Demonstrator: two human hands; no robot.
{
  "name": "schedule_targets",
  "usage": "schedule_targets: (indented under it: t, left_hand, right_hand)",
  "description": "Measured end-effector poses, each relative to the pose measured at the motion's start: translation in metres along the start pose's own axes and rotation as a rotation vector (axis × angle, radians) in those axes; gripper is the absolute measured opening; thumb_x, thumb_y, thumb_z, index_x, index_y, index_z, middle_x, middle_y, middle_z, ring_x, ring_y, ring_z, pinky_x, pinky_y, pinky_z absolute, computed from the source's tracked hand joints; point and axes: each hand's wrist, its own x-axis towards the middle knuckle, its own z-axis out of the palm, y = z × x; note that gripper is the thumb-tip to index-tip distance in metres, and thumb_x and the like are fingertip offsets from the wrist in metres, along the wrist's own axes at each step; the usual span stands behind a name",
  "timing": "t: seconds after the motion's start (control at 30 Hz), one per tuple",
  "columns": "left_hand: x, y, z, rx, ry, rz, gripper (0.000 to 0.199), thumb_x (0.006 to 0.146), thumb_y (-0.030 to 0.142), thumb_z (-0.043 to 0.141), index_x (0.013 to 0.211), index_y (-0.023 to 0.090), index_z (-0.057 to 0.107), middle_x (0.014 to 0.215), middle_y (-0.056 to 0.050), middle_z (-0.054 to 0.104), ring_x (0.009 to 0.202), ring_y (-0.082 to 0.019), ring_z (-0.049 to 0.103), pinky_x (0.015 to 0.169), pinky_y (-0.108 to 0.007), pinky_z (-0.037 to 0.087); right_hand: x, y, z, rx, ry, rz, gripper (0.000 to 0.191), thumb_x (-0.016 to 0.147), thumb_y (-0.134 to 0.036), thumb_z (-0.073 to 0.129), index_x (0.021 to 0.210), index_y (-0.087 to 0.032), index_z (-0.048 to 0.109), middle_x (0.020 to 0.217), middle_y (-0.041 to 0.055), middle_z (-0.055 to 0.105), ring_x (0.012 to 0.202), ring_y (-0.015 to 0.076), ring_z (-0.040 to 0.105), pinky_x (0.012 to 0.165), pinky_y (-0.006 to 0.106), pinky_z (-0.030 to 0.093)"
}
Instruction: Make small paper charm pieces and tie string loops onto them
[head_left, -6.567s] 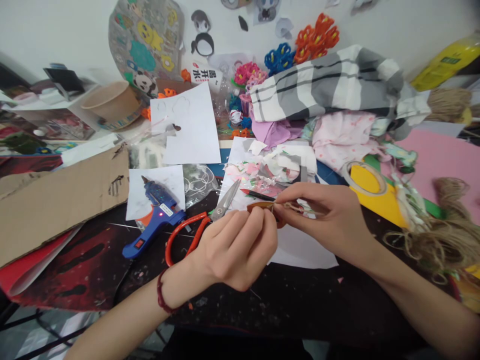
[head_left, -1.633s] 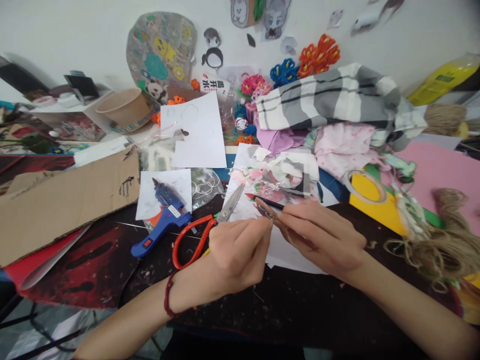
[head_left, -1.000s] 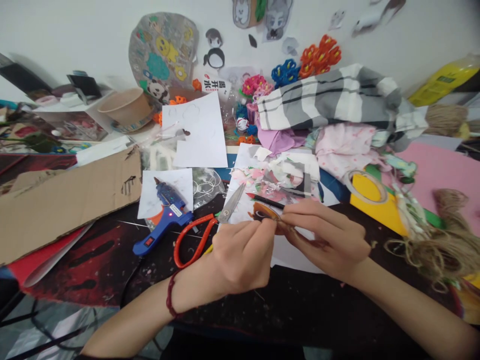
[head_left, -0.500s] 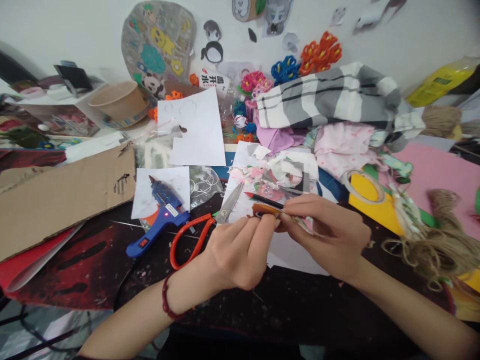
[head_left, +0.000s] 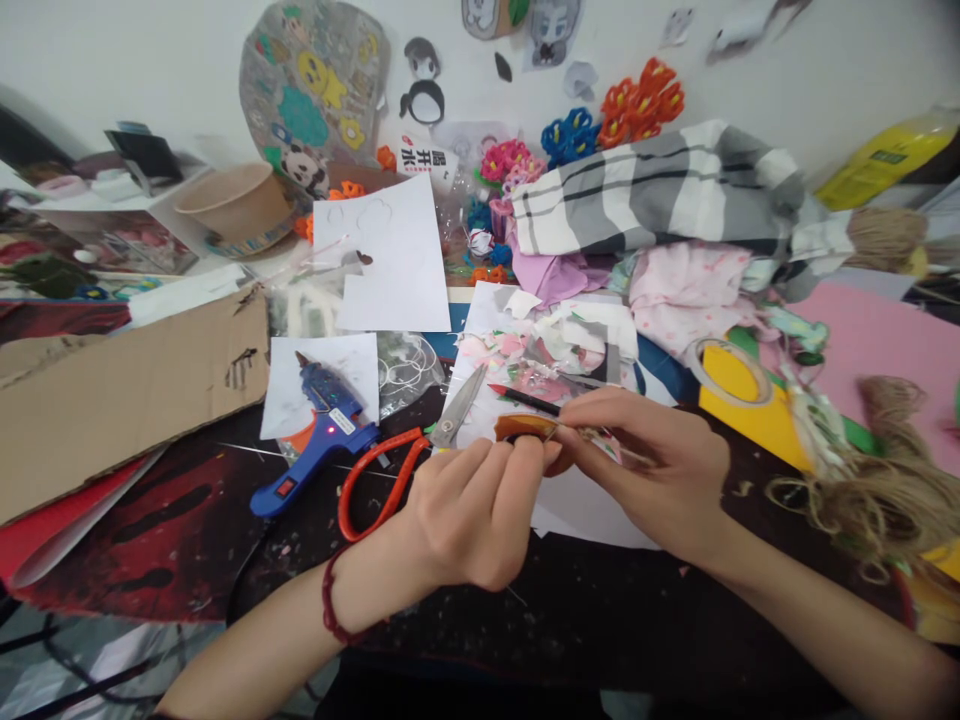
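A small orange-brown piece (head_left: 525, 425) is held between both hands over white paper. My left hand (head_left: 480, 510), with a dark red bracelet at the wrist, is closed on its near side. Pinched at the piece's right end are the fingers of my right hand (head_left: 645, 465); part of the piece is hidden behind the fingers. Just beyond it lies a black pencil with a red tip (head_left: 525, 399), its right end reaching my right fingers. Scissors with orange handles (head_left: 382, 480) lie left of my left hand, blades pointing away.
A blue glue gun (head_left: 322, 440) lies on paper at the left, beside cardboard (head_left: 135, 390). Paper and fabric scraps (head_left: 555, 340) are beyond the hands. At the right are a tape roll (head_left: 731, 372), yellow sheets and twine (head_left: 892, 490). A checked cloth (head_left: 645, 195) lies at the back.
The orange-brown piece has turned slightly and shows more of its upper face. Both hands have shifted very slightly to the left, still gripping it.
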Motion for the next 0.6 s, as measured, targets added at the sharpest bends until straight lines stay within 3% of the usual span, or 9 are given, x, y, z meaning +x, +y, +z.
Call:
schedule_targets:
  t: [0.13,0.6]
  left_hand:
    - [0.0008,0.0005,0.0018,0.017,0.048,0.01,0.002,0.084,0.004,0.064,0.084,0.003,0.063,0.058,-0.004,0.066,0.048,-0.012,0.062,0.044,-0.024,0.049]
    - [0.0005,-0.0002,0.0002,0.009,0.031,0.07,0.003,0.083,0.001,0.064,0.083,-0.001,0.066,0.058,-0.006,0.068,0.046,-0.012,0.061,0.037,-0.025,0.048]
  right_hand:
    - [-0.0001,0.0001,-0.0001,0.006,0.001,-0.018,0.019,0.082,-0.005,0.067,0.092,-0.022,0.068,0.08,0.0003,0.072,0.077,0.0154,0.067,0.07,0.029,0.055]
    - [0.0009,-0.004,-0.001,-0.055,0.02,-0.048,0.014,0.083,-0.007,0.067,0.088,-0.02,0.069,0.078,0.0003,0.072,0.073,0.0143,0.068,0.068,0.027,0.056]
